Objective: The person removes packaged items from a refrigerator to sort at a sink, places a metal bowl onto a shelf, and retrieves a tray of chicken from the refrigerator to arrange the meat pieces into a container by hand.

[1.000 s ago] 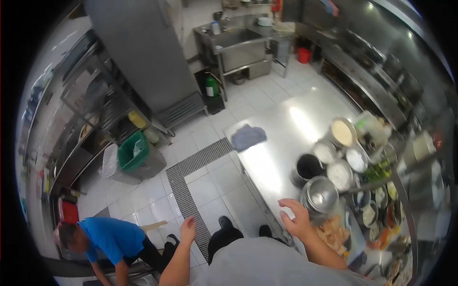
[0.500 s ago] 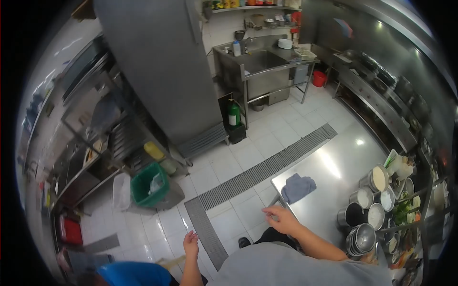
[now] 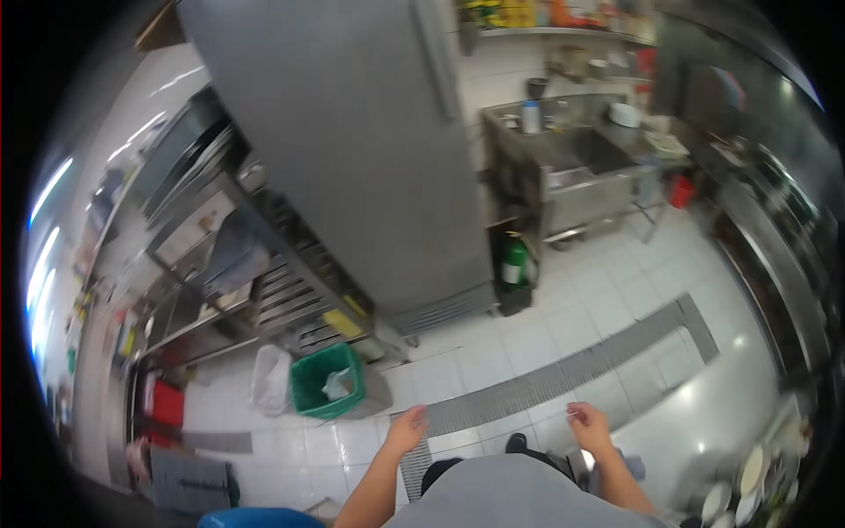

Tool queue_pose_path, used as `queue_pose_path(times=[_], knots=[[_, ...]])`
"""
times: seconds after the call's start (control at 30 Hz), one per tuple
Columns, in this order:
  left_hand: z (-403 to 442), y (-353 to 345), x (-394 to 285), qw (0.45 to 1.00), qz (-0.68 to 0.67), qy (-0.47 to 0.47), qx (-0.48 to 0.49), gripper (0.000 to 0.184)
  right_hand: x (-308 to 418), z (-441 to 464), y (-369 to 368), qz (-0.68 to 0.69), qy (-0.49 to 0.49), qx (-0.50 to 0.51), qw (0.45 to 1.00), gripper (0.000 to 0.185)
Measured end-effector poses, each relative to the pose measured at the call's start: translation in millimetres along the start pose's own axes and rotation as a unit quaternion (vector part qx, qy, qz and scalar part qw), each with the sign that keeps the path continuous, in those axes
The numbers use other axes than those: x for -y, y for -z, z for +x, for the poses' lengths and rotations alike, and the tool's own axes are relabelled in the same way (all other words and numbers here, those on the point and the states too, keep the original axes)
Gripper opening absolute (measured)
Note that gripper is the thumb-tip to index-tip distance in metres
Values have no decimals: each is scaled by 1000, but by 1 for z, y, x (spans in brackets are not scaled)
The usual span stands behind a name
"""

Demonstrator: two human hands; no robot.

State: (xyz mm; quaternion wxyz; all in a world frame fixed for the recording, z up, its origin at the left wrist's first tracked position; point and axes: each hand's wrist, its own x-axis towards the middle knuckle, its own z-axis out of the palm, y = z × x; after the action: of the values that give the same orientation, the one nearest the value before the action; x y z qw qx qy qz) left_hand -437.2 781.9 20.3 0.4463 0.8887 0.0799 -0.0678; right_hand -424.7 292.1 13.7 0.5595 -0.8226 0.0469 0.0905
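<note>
Currently hands well apart, both loose, fingers part-curled. Left hand (image 3: 407, 429) sits over the floor grating (image 3: 528, 385) in view, near the green-lined bin (image 3: 308, 387). Right hand (image 3: 590, 427) is near the steel table (image 3: 695, 431); blue-grey cloth (image 3: 634, 466) partly hidden behind the right forearm (image 3: 623, 484).

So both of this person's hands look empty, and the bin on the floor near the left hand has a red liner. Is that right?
Not quite: the liner in that floor bin is green, not red, as the head view shows. The rest stands: the left hand, near the bin, and the right hand both look empty.
</note>
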Motion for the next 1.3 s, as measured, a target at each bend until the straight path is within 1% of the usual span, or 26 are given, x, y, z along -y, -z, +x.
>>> queue_pose_path(times=[0.03, 0.07, 0.13, 0.17, 0.23, 0.27, 0.3, 0.33, 0.37, 0.43, 0.5, 0.53, 0.67, 0.7, 0.73, 0.8, 0.87, 0.93, 1.07, 1.1, 1.13, 1.17, 1.2, 1.23, 1.27, 1.3], knots=[[14, 11, -21, 1000, 19, 3, -10, 45, 12, 24, 0, 10, -30, 7, 999, 27], [24, 18, -34, 999, 36, 1, -12, 44, 24, 51, -4, 7, -28, 23, 999, 27], [46, 29, -44, 999, -2, 10, -38, 44, 47, 105, 4, 18, 77, -17, 997, 27], [68, 35, -46, 998, -36, 8, -53, 43, 56, 130, 6, 15, 75, -26, 997, 27], [111, 49, -28, 997, -48, -17, -57, 41, 72, 172, 7, 27, 113, -33, 993, 26], [133, 56, -27, 995, -59, -32, -68, 40, 80, 187, 10, 25, 102, -52, 993, 26], [156, 60, -27, 996, -60, -42, -47, 40, 90, 201, 14, -8, 83, -48, 995, 26], [179, 72, -49, 992, -77, -71, -72, 38, 96, 214, 16, -39, 65, -45, 996, 26], [208, 85, -71, 985, -96, -103, -98, 36, 94, 226, 16, -40, 61, -71, 995, 26], [267, 101, -100, 970, -158, -148, -110, 34, 84, 240, 11, -5, 21, -93, 995, 31], [314, 125, -165, 959, -117, -228, -119, 31, 82, 250, 11, 4, -4, -123, 992, 32], [328, 137, -215, 949, -87, -277, -124, 31, 77, 257, 11, 14, -11, -139, 990, 32], [392, 168, -341, 889, -40, -435, -141, 43, 65, 274, 29, 17, -45, -180, 982, 31], [404, 172, -365, 884, -49, -444, -138, 48, 63, 282, 37, 22, -44, -192, 980, 31], [408, 173, -393, 884, -43, -438, -160, 57, 57, 291, 47, 23, -45, -195, 979, 31], [421, 166, -436, 870, -56, -445, -206, 63, 44, 315, 69, 47, -70, -193, 978, 26], [437, 152, -462, 866, -52, -432, -247, 65, 22, 351, 85, 45, -63, -178, 981, 25], [447, 136, -475, 846, -82, -449, -275, 60, 7, 394, 110, 15, -56, -153, 987, 25], [449, 133, -475, 847, -91, -378, -363, 54, 30, 490, 151, 4, 3, -37, 999, 26], [441, 131, -468, 844, -87, -350, -398, 49, 32, 517, 157, -1, 8, -11, 1000, 26], [431, 127, -460, 839, -84, -321, -431, 44, 36, 543, 161, -46, 48, 26, 997, 26], [418, 122, -452, 824, -92, -325, -455, 40, 50, 566, 161, -87, 86, 63, 990, 26], [399, 115, -443, 811, -100, -329, -473, 35, 62, 586, 161, -134, 95, 101, 981, 27], [367, 114, -427, 812, -143, -344, -448, 34, 72, 605, 153, -134, 91, 124, 979, 27], [330, 119, -391, 817, -157, -360, -422, 40, 80, 624, 143, -171, 90, 152, 969, 28], [317, 96, -413, 763, -210, -358, -495, 47, 87, 640, 129, -208, 93, 178, 957, 30]])
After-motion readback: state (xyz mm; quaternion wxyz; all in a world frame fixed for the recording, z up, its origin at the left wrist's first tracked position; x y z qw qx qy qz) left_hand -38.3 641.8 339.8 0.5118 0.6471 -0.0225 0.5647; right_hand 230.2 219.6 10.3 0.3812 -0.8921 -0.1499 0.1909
